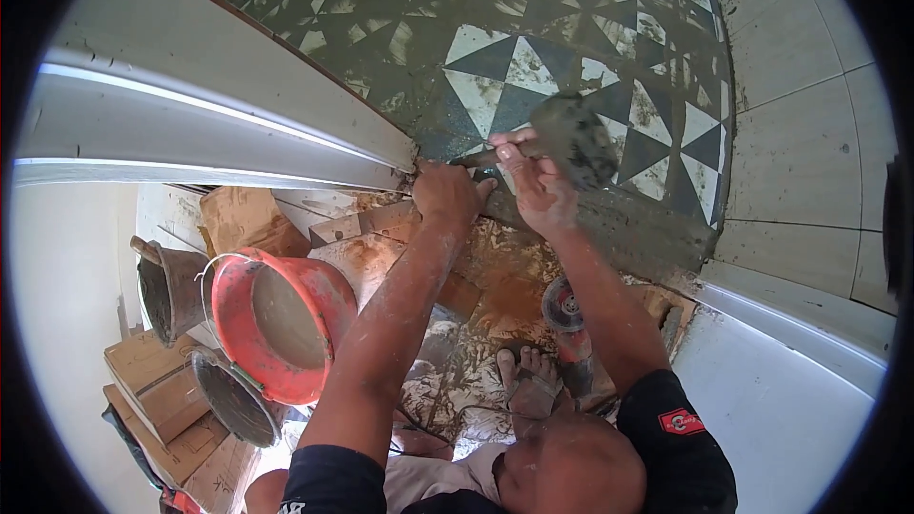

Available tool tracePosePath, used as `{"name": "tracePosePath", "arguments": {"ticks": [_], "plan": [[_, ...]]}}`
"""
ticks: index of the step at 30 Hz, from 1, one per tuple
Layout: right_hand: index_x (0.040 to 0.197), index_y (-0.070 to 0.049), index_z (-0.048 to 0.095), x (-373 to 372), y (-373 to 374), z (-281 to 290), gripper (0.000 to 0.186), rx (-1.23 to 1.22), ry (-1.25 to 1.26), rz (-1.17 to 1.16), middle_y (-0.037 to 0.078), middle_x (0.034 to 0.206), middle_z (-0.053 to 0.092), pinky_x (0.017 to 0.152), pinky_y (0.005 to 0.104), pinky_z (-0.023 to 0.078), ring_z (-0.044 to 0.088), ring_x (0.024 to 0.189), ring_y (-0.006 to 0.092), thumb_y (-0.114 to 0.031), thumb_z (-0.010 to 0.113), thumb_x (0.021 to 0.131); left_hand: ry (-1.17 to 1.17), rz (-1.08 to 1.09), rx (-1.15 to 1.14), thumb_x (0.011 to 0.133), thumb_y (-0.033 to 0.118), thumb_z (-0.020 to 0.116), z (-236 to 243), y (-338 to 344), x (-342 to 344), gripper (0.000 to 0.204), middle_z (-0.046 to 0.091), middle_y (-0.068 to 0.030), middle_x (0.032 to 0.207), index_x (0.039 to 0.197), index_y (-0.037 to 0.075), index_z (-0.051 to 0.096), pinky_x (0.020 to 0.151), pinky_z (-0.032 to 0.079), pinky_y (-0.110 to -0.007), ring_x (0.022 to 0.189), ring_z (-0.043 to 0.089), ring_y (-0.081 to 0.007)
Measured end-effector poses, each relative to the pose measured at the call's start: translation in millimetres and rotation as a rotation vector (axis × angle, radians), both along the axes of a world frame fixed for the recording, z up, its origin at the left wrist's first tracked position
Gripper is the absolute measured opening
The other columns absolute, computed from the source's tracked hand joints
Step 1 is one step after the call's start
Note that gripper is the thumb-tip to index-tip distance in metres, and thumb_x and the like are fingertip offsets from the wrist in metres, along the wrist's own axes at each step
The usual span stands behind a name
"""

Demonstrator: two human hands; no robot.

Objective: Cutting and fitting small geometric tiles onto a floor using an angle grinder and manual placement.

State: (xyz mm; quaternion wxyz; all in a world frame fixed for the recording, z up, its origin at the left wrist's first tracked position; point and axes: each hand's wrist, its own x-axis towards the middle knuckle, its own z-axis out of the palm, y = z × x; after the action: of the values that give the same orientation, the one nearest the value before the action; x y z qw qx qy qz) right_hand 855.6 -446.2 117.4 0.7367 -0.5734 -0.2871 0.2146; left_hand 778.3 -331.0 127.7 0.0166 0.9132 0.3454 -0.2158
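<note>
My left hand [446,195] is down at the foot of the white door frame [314,100], by the edge of the patterned floor. Its fingers curl downward and its thumb points right; whatever lies under the fingers is hidden. Just right of it, my right hand [543,192] grips the handle of a mortar-caked tool [576,141]. The tool's grey head is blurred over the tiles, and its handle points left toward my left hand. Below both hands are blue-grey and white triangle-patterned tiles [473,95], smeared with wet mortar.
A red bucket [343,290] of greyish liquid stands at left, with dark buckets [171,290] and cardboard boxes [157,381] beside it. An angle grinder [564,305] lies near my bare foot [530,385]. A mortar strip [633,228] runs along the threshold to the tiled wall [795,171].
</note>
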Motion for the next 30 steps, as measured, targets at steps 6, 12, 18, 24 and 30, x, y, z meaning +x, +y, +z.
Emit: {"name": "tracePosePath", "arguments": {"ticks": [6,12,18,24,30], "plan": [[0.112,-0.004,0.06,2.5,-1.5,-7.8,0.01,-0.078,-0.156,-0.02,0.007,0.113,0.068,0.093,0.029,0.049,0.063,0.103,0.0142,-0.01,0.059,0.104,0.063,0.022,-0.041,0.088,0.072,0.06,0.2,-1.3,-1.9,0.07,0.072,-0.0142,0.117,0.109,0.008,0.078,0.088,0.056,-0.033,0.118,0.064,-0.0265],[0.113,-0.005,0.058,-4.6,3.4,8.1,0.013,0.046,0.17,-0.029,0.007,0.113,0.069,0.097,0.0309,0.05,0.064,0.107,0.015,-0.013,0.061,0.103,0.069,0.032,-0.04,0.088,0.072,0.059,2.9,3.9,-4.8,0.07,0.073,-0.0146,0.115,0.109,0.008,0.078,0.087,0.056,-0.033,0.116,0.065,-0.0263],[0.113,-0.005,0.061,-1.5,5.3,4.8,0.017,0.028,0.197,-0.007,0.005,0.116,0.066,0.095,0.0272,0.048,0.06,0.107,0.0104,-0.018,0.063,0.103,0.038,0.005,0.023,0.088,0.071,0.06,0.2,4.6,-6.7,0.068,0.073,-0.0145,0.113,0.107,0.008,0.079,0.086,0.057,-0.034,0.115,0.066,-0.0278],[0.113,-0.005,0.061,4.8,-0.1,-3.5,0.018,-0.03,0.19,-0.047,0.004,0.112,0.068,0.091,0.0276,0.049,0.062,0.103,0.011,-0.019,0.065,0.102,0.067,0.004,-0.006,0.088,0.071,0.06,-2.3,0.8,-0.9,0.068,0.074,-0.0137,0.111,0.108,0.009,0.078,0.086,0.057,-0.034,0.111,0.068,-0.0271],[0.116,-0.006,0.063,-1.1,10.2,20.8,0.019,0.203,0.252,-0.077,0.004,0.115,0.068,0.095,0.0281,0.048,0.061,0.106,0.011,-0.016,0.067,0.101,0.09,0.029,-0.048,0.088,0.071,0.06,-0.2,4.7,-3.0,0.068,0.074,-0.0144,0.11,0.104,0.008,0.079,0.083,0.057,-0.034,0.11,0.068,-0.0264]]}}
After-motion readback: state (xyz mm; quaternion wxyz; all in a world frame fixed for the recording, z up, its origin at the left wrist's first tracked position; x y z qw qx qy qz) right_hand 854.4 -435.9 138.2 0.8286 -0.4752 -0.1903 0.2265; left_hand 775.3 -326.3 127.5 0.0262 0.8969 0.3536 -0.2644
